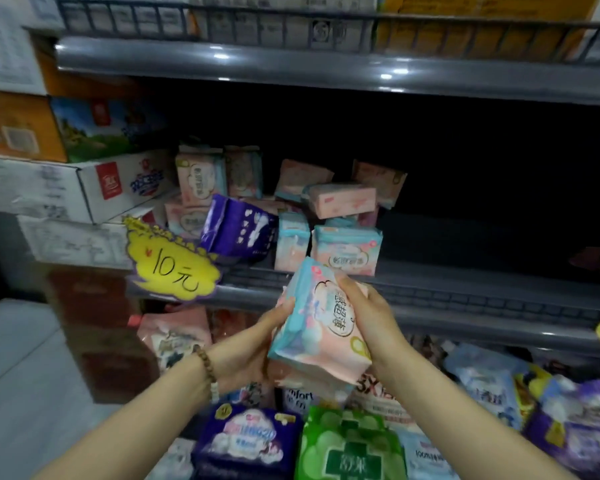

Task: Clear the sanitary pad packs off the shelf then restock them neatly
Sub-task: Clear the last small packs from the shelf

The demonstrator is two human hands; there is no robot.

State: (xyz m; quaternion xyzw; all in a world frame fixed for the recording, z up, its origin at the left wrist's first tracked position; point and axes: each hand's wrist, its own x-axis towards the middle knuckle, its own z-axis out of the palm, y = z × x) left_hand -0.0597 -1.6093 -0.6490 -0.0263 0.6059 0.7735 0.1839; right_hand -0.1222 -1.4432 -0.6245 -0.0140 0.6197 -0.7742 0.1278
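Note:
I hold a pink and light-blue sanitary pad pack (pixel 321 327) between both hands, just in front of the grey shelf's front rail (pixel 465 306). My left hand (pixel 253 348) grips its left side and underside; another pink pack seems to lie beneath it. My right hand (pixel 368 317) grips its right side, thumb over the top edge. On the shelf behind, several pink and blue packs (pixel 345 249) lie in a loose pile, with one purple pack (pixel 238 228) tilted at the left.
A yellow 10-yuan price tag (pixel 172 263) hangs off the shelf rail at left. Cardboard cartons (pixel 84 188) are stacked left of the shelf. Below my hands lie mixed packs, among them a green one (pixel 349 445) and a dark blue one (pixel 246 439). The shelf's right half is dark.

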